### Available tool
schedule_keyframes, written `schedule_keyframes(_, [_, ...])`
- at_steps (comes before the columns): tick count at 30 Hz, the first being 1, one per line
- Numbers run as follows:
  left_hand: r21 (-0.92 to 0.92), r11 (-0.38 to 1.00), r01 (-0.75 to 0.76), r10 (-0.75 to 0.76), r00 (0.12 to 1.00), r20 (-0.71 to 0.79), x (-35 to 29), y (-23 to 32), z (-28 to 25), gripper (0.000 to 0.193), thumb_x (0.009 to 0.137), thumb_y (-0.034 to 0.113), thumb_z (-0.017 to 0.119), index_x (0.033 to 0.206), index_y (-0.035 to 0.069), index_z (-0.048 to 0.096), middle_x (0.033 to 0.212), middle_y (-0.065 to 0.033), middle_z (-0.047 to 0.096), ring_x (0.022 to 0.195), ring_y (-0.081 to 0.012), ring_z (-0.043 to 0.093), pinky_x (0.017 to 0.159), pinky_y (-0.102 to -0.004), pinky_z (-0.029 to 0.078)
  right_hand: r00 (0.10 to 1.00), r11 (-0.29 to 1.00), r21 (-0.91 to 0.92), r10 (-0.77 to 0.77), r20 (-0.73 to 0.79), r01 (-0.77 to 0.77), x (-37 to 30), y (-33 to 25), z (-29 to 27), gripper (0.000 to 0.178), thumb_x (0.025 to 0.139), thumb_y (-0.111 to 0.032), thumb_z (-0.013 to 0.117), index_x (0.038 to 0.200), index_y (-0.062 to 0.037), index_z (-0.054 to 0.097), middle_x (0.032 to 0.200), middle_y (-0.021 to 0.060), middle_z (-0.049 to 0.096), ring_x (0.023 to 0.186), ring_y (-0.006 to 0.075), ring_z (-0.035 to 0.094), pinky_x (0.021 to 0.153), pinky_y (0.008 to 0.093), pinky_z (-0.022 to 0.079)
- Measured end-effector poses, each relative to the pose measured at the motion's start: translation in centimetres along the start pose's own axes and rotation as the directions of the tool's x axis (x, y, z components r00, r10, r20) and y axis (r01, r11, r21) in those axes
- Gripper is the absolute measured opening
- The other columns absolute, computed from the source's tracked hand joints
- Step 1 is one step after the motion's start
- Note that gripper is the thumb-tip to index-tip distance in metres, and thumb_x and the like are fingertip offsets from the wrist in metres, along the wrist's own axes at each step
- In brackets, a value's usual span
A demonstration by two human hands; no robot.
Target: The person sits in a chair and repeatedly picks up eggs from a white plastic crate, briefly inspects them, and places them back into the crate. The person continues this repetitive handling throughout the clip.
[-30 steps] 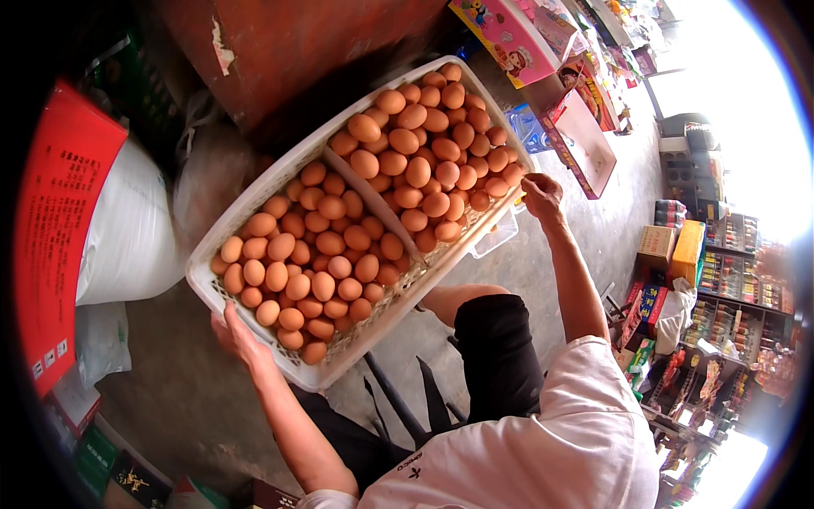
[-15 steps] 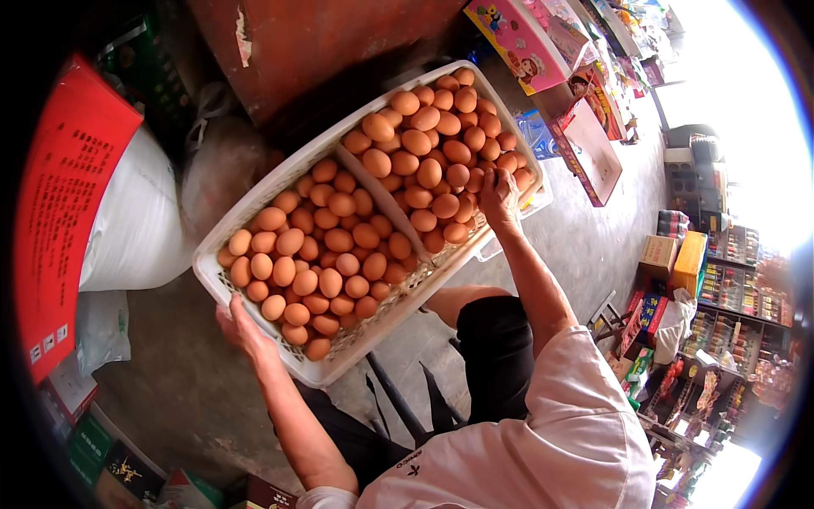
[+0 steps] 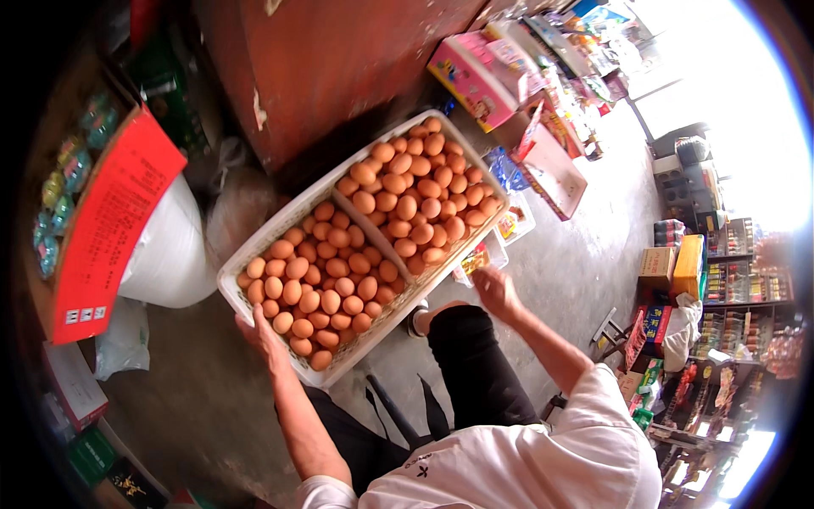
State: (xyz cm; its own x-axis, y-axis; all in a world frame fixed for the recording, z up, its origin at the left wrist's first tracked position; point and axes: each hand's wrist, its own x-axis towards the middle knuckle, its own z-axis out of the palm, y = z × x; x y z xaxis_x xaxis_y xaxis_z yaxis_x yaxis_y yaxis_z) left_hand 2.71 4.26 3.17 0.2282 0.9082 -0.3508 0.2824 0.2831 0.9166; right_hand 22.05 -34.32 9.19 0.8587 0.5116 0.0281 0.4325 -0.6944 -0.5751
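Observation:
A white plastic crate (image 3: 352,360) lies tilted across the middle of the view, split by a divider (image 3: 370,227) into two compartments. Brown eggs (image 3: 309,301) are heaped in both, several layers deep. At the crate's near left corner my left hand (image 3: 263,335) is closed on the rim, its fingers partly hidden. My right hand (image 3: 496,290) is apart from the crate, to the right of its near edge. Its fingers look bent but are blurred, and I cannot see anything in them. Just beyond that hand are small colourful packages (image 3: 476,259) in a clear tray.
A red cabinet (image 3: 339,68) stands behind the crate. An open carton with a red flap (image 3: 119,220) and a white sack (image 3: 174,254) are on the left. Display boxes (image 3: 475,81) sit at the upper right. Stocked shelves (image 3: 738,297) line the far right.
My right hand has left the eggs in the right compartment and moved toward me, outside the crate. My left hand stays on the rim. The view has shifted.

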Motion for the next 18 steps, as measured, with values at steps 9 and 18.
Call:
schedule_keyframes(9, [0.042, 0.935, -0.353, 0.345, 0.928, 0.138, -3.9, -6.2, -6.5, 0.065, 0.084, 0.023, 0.059, 0.136, -0.001, 0.030, 0.132, -0.0229, 0.040, 0.117, -0.0305, 0.046, 0.095, -0.0396, 0.041, 0.979, 0.952, -0.301, 0.005, 0.204, 0.058, -11.4, -10.3, -1.9, 0.065, 0.080, -0.037, 0.060, 0.135, -0.0152, 0.033, 0.135, 0.0229, 0.033, 0.121, 0.0389, 0.038, 0.087, 0.0501, 0.044])
schedule_keyframes(18, [0.544, 0.146, -0.826, 0.606, 0.509, 0.611, -25.0, -0.5, -15.8, 0.050, 0.075, 0.032, 0.067, 0.118, 0.008, 0.056, 0.126, -0.0185, 0.049, 0.117, -0.0406, 0.043, 0.096, -0.0519, 0.037, 0.940, 0.802, -0.547, -0.051, 0.336, 0.239, -18.7, -12.6, -2.0, 0.058, 0.080, -0.040, 0.055, 0.133, -0.0192, 0.042, 0.139, 0.0266, 0.028, 0.125, 0.0437, 0.030, 0.091, 0.0518, 0.038])
